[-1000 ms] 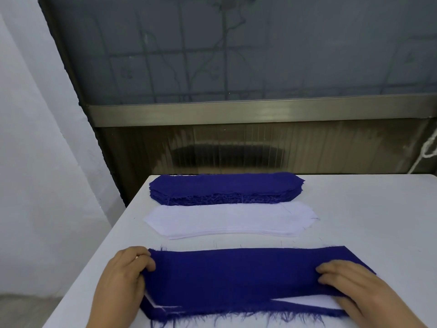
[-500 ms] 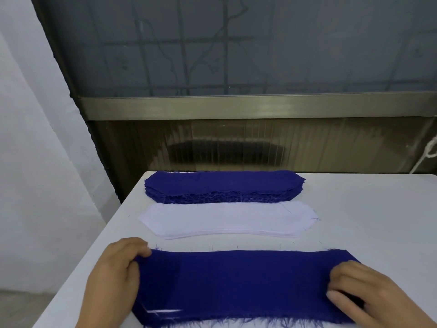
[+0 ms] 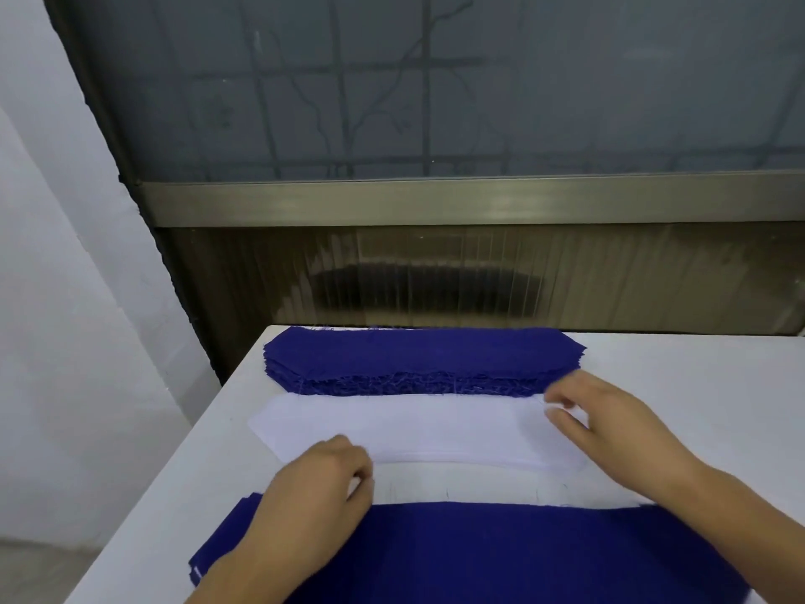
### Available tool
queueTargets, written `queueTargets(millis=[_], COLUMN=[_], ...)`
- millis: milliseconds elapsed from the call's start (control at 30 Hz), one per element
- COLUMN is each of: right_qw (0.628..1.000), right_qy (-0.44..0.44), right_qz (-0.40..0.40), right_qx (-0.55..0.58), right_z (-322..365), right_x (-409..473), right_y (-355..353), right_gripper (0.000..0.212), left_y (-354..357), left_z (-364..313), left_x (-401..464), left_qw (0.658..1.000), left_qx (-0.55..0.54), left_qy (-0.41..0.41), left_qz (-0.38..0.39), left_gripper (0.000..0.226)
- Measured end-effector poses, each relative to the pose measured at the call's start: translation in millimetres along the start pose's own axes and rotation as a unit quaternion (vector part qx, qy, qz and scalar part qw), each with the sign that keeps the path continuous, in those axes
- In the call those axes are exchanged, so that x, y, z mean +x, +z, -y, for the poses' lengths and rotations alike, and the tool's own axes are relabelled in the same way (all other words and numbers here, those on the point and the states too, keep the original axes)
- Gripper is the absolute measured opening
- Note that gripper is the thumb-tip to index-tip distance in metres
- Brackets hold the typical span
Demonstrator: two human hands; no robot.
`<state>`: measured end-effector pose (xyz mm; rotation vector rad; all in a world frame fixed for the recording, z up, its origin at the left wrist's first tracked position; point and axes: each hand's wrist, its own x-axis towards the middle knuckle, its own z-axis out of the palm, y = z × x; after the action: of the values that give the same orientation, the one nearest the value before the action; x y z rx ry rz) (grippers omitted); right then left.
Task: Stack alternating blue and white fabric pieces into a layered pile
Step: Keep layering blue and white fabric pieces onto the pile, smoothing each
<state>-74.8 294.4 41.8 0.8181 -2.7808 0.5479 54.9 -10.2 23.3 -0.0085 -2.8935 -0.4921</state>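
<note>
Three piles lie on the white table (image 3: 697, 385). A thick blue fabric stack (image 3: 418, 357) sits at the far edge. In front of it is a white fabric stack (image 3: 435, 425). Nearest me lies the layered pile (image 3: 501, 555), with a blue piece on top. My left hand (image 3: 313, 494) has curled fingers at the front left edge of the white stack; whether it grips a piece is hidden. My right hand (image 3: 610, 429) pinches the top white piece at its right end between thumb and forefinger.
The table's left edge (image 3: 183, 468) drops off beside a white wall. Behind the table stands a ribbed panel (image 3: 479, 276) under a metal rail and a dark window. Bare tabletop stretches to the right of the stacks.
Both hands left the blue top piece of the near pile and moved forward to the white stack. The camera tilted down and closer.
</note>
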Motion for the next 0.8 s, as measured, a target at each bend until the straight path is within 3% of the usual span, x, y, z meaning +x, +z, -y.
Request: queueTargets(millis=[100, 233, 467, 633, 800], right_qw=[0.999, 0.994, 0.988, 0.989, 0.989], right_qy=[0.019, 0.066, 0.100, 0.100, 0.100], right_qz=[-0.032, -0.027, 0.021, 0.020, 0.081], right_qx=[0.028, 0.082, 0.114, 0.103, 0.067], right_z=[3.5, -2.2, -20.8, -25.0, -27.3], right_x=[42.7, 84.1, 104.8, 111.7, 124.7], right_y=[18.2, 36.1, 50.2, 50.1, 44.3], right_gripper=[0.020, 0.017, 0.002, 0.006, 0.020], left_y=[12.1, 20.8, 38.4, 39.5, 37.9], left_z=[-7.1, -17.3, -7.6, -4.5, -1.4], left_x=[40.2, 96.2, 157.6, 169.6, 171.9], left_qw=[0.998, 0.995, 0.998, 0.998, 0.996], left_qx=[0.006, -0.013, -0.057, -0.062, -0.078], left_qy=[0.020, 0.045, 0.004, 0.003, -0.003], left_qz=[-0.057, -0.093, 0.012, 0.022, 0.034], left_gripper=[0.019, 0.029, 0.039, 0.038, 0.040])
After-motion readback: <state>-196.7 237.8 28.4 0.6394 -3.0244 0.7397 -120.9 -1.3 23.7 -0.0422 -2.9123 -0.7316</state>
